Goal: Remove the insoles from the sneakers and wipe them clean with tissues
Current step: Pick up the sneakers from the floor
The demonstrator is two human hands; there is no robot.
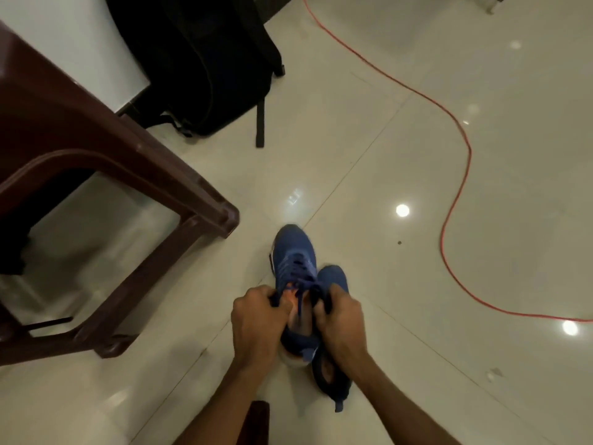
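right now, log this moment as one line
step: opening sneaker | left hand: grips collar | right hand: grips opposite edge | insoles: not out | second sneaker: alongside, floor

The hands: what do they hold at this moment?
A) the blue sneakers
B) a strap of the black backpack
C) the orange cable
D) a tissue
A: the left hand and the right hand both curl their fingers on the openings of the blue sneakers; no tissue is in view.
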